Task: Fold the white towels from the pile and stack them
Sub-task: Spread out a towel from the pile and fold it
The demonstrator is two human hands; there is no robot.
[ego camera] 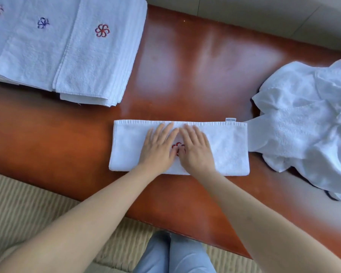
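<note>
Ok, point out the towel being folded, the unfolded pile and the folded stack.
towel [224,146]: head view, bare right half of its top.
pile [303,125]: head view, middle of the crumpled heap.
stack [98,62]: head view, top towel below its red emblem.

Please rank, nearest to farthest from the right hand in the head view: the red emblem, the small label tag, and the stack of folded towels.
From the right hand:
1. Red emblem, at its thumb, between both hands.
2. Label tag, at the towel's far right edge.
3. Stack of folded towels, far left.
</note>
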